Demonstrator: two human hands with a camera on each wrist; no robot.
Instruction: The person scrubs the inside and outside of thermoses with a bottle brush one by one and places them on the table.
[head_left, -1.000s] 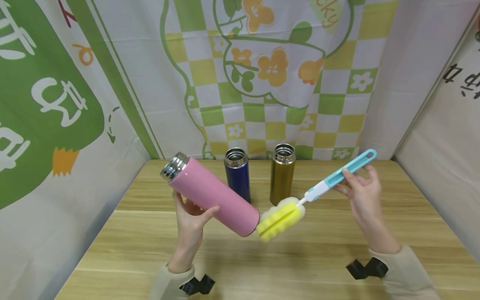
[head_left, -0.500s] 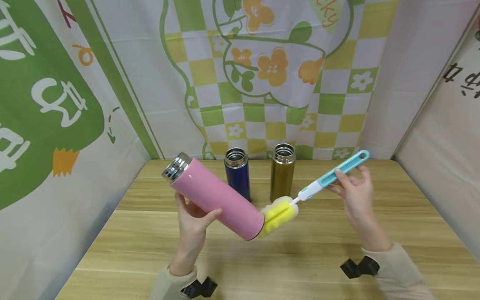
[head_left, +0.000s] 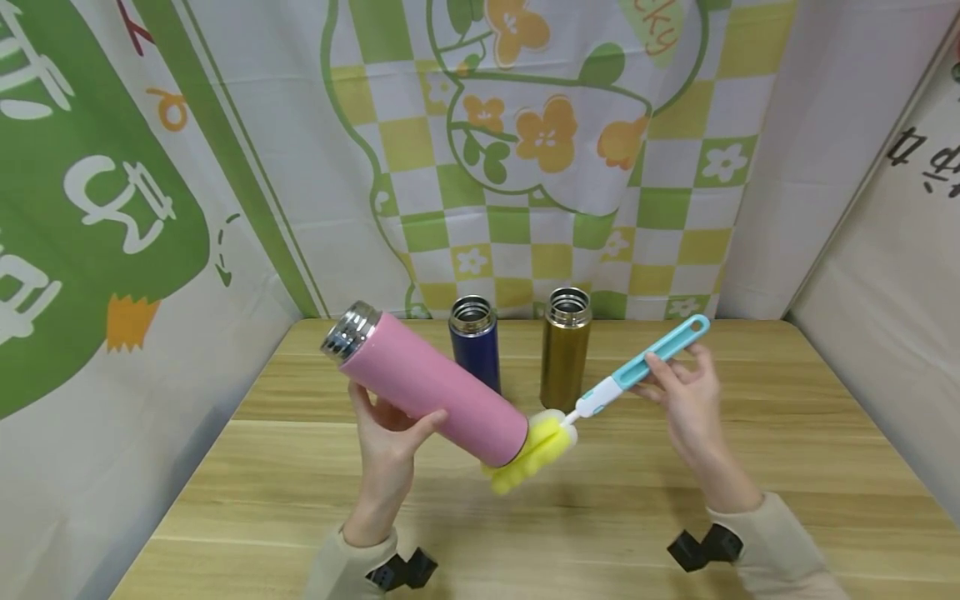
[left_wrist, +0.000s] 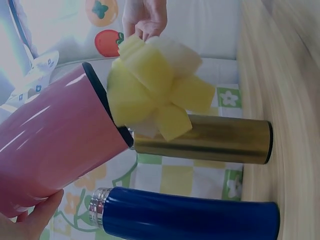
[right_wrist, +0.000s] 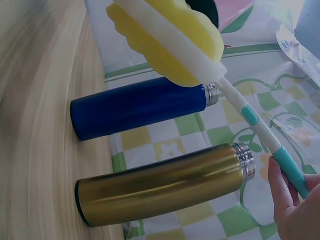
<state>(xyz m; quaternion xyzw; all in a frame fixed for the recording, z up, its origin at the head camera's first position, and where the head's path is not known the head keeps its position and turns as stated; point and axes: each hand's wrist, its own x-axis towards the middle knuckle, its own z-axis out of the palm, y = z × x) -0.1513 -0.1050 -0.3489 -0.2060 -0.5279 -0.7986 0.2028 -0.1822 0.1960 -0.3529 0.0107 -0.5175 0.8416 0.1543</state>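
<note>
My left hand (head_left: 388, 454) grips a pink bottle (head_left: 435, 387) by its side, fingers behind and thumb in front. The bottle is tilted, its steel mouth up at the left and its base down at the right. My right hand (head_left: 686, 400) pinches the turquoise handle of a bottle brush (head_left: 648, 362) between thumb and fingers. The brush's yellow-and-white sponge head (right_wrist: 170, 40) lies against the bottle's base in the head view, partly hidden by it. In the left wrist view the sponge (left_wrist: 150, 85) overlaps the dark bottom rim.
A blue bottle (head_left: 476, 346) and a gold bottle (head_left: 565, 354) stand upright and uncapped on the wooden table (head_left: 600, 533), behind the hands. A patterned curtain (head_left: 547, 233) hangs at the table's back edge.
My right hand has moved left and slightly down with the brush, sliding its sponge along the pink bottle's base. The pink bottle has shifted only slightly.
</note>
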